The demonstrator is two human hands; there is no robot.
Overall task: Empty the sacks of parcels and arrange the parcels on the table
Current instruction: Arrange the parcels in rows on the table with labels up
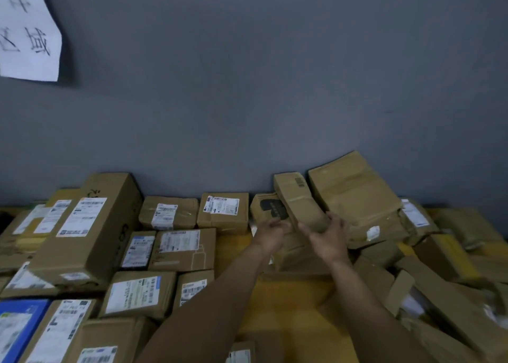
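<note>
R hand (327, 239) grip curled round low end of long brown cardboard parcel (299, 200), tilted at 12 o'clock over yellow bench (288, 316), prob. to slot into back row. L hand (270, 230) alongside; grip unclear.

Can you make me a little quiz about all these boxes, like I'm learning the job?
1. True or false: the blue box lies at the near left of the pile.
2. What does the right hand grip? A) a long brown parcel B) a sack C) a roll of tape
3. Fill in: the white paper sign hangs on the ___ wall.
Key: 1 true; 2 A; 3 grey.
</note>
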